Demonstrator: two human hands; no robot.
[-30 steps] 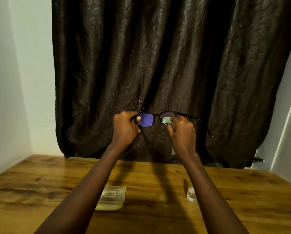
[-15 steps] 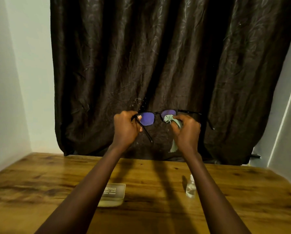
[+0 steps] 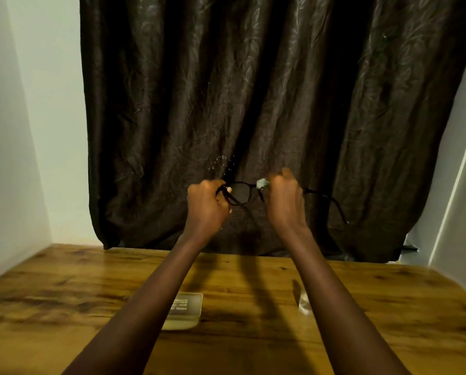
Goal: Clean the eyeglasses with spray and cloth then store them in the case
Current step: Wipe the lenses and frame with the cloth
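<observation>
Black-framed eyeglasses (image 3: 241, 194) are held up in the air in front of a dark curtain. My left hand (image 3: 206, 205) grips the frame at its left hinge. My right hand (image 3: 284, 200) is closed around a pale green cloth (image 3: 263, 183) pressed on the right lens, which the hand hides. The right temple arm sticks out past my right hand. On the table below lie a translucent case (image 3: 184, 311) with a printed label, partly behind my left forearm, and a small clear spray bottle (image 3: 303, 300) beside my right forearm.
A wooden table (image 3: 64, 299) stretches across the lower view. The dark brown curtain (image 3: 253, 104) hangs behind it. White walls close in at the left and right.
The glasses have tipped, so the lenses no longer reflect purple. My right hand has closed more over the right lens, and the cloth's hanging tail is out of sight.
</observation>
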